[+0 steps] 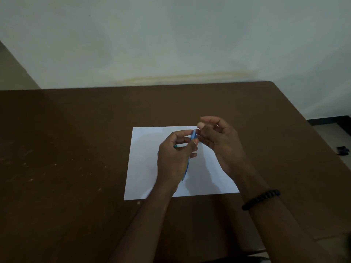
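Note:
A white sheet of paper (144, 164) lies flat on the brown table (76, 149). Above it my left hand (173, 158) grips a blue pen (193, 136) between thumb and fingers, the pen running from its upper end near 1025,700 down to a tip near the paper. A small teal bit (175, 146) shows between the left fingers; what it is I cannot tell. My right hand (222, 143) is just to the right, its curled fingertips touching or pinching the pen's upper end. A black bead bracelet (261, 199) circles my right wrist.
A pale wall (171, 44) stands right behind the table's far edge. The table's right edge runs diagonally down the right side, and a small dark object (342, 150) lies on the floor beyond it.

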